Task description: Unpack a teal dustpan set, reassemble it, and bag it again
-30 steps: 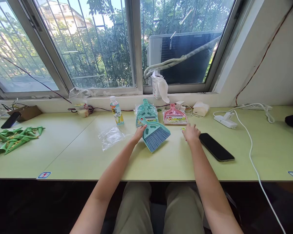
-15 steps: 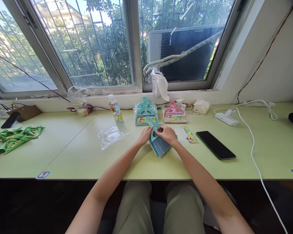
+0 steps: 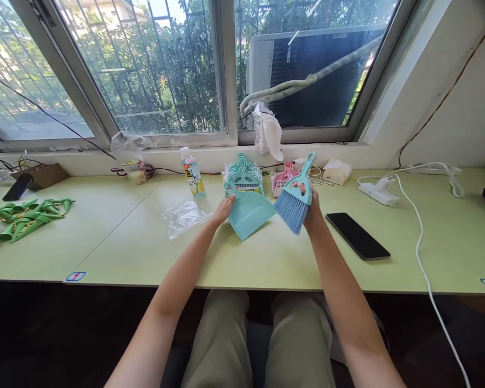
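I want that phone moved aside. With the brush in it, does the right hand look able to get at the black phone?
Probably yes. The black phone lies flat just right of the right hand, with bare desk between them. But that hand grips the small brush, so it is not free to grasp.

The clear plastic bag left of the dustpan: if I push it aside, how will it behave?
The clear plastic bag looks crumpled, thin and empty, so probably very light and floppy. It would likely bunch up rather than slide cleanly on the table.
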A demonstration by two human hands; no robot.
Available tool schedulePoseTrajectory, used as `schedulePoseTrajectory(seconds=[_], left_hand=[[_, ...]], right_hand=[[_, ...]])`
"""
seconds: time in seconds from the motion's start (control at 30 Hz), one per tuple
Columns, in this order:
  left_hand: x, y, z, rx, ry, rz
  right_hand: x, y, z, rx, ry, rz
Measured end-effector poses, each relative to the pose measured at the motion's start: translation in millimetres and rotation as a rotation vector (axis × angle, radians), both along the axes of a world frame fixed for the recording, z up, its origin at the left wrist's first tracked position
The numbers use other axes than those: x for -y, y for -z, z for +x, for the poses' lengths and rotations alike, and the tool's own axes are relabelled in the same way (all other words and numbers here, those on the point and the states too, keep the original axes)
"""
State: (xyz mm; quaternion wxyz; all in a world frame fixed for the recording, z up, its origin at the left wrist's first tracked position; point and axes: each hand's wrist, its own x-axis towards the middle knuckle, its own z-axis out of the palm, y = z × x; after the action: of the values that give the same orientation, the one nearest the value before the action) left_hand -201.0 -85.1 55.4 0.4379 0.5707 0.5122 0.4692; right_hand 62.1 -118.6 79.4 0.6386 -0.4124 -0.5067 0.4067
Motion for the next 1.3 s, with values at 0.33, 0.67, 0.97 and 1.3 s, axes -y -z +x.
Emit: schedulePoseTrajectory(seconds=[0.33,0.67,0.97,1.3], left_hand=[[12.9,-21.2,-27.7,-0.982,0.048,0.041],[18.9,-25.6,-23.2,-1.212,-0.009,0.082],[7.3,-14.7,-29.4,-0.943,-0.176,0.336],[-5.2,-3.2,-29.5,-0.669,-0.207,0.657]], right_hand=[[11.6,1.4,18.4,1.317,0.211,-0.261],[10.8,7.1,13.8,1.514,0.261,-0.423],[20.4,6.8,39.7,1.298,0.635,-0.261],[71.6,53.3,160.5,1.293,0.586,-0.644]])
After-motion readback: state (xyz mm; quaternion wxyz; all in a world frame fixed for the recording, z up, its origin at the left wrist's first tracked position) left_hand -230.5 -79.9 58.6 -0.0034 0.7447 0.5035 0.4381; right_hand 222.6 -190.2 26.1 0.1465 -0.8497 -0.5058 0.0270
